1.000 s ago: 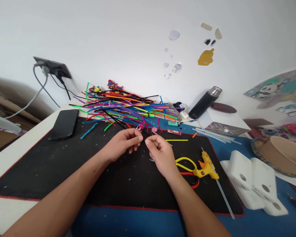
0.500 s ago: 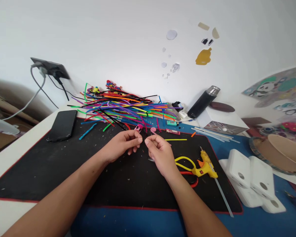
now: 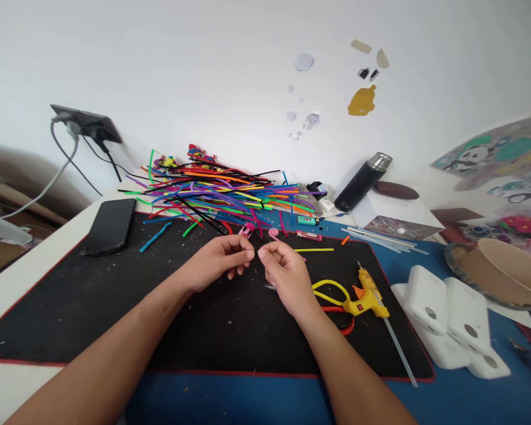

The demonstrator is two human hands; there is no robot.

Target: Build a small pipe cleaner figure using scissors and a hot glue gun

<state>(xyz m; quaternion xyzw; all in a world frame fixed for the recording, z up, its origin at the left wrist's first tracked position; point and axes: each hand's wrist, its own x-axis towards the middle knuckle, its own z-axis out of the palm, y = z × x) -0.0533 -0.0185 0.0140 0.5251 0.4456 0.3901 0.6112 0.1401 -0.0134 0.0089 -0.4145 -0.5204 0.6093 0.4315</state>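
Observation:
Over the black mat [image 3: 115, 307], my left hand [image 3: 223, 260] is closed in a pinch, thumb against forefinger. My right hand [image 3: 287, 274] makes the same pinch, with its fingertips almost meeting those of the left. Whatever they hold is too small to name; a thin dark bit shows at the fingertips. Just beyond the hands lie a pink patterned item [image 3: 246, 230] and a pink coil [image 3: 273, 234]. Scissors [image 3: 331, 289] with yellow and red handles rest right of my right hand, partly under a yellow glue gun [image 3: 369, 298] with a glue stick in it.
A heap of coloured pipe cleaners [image 3: 221, 192] lies against the wall. At the left is a black phone [image 3: 109, 226]. To the right are a black flask [image 3: 363, 182], glue sticks [image 3: 376, 237], stacked white devices [image 3: 446, 319] and a beige bowl [image 3: 517, 268]. A teal lighter [image 3: 307, 220] lies behind.
Both hands keep their pinch, fingertips now slightly closer together. The whole view has shifted a little; the things on the table have stayed put.

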